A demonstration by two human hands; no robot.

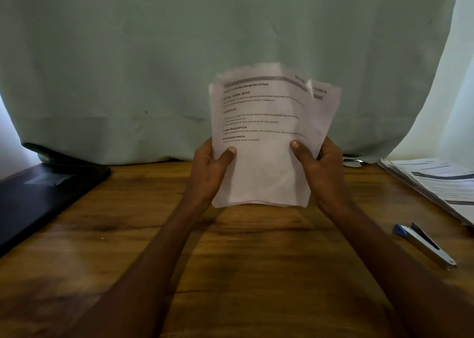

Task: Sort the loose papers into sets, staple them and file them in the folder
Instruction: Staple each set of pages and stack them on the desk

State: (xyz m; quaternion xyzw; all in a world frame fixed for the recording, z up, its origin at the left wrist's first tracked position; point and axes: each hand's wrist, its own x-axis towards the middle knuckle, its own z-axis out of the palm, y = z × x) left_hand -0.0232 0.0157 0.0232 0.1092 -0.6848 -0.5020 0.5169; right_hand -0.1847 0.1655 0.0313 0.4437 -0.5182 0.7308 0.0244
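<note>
paper set [266,143] upright over desk [243,260] centre | left hand [209,169], right hand [320,168] clamped on its sides | stapler [425,245] at right edge, long axis diagonal, nearer right hand | folder [38,196] at left edge

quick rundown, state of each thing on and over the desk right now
held papers: upright, gripped by both hands, sheets not squared
left hand: grips papers' left edge
right hand: grips papers' right edge
stapler: lying on desk, untouched
paper stack: flat, far right
black folder: closed, left
</note>
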